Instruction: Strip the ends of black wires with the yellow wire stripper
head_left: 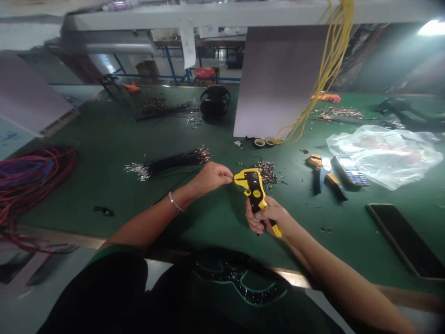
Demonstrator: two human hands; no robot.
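My right hand [267,217] is wrapped round the handles of a yellow and black wire stripper [255,191], its jaws pointing left. At the jaws, my left hand [214,177] pinches the end of a thin black wire, which trails back under the wrist. Behind the tool lies a heap of short stripped wire bits [267,172]. To the left of it, a bundle of black wires [167,162] rests on the green table [114,148]; one end shows silvery tips, the other bare copper.
On the right are an orange and blue stripper [324,172], a keypad phone [350,170], a smartphone [405,236] and a clear plastic bag [385,153]. Red and blue wire coils [31,181] lie at left. Yellow wires [327,79] hang from the shelf beside a grey panel [274,79].
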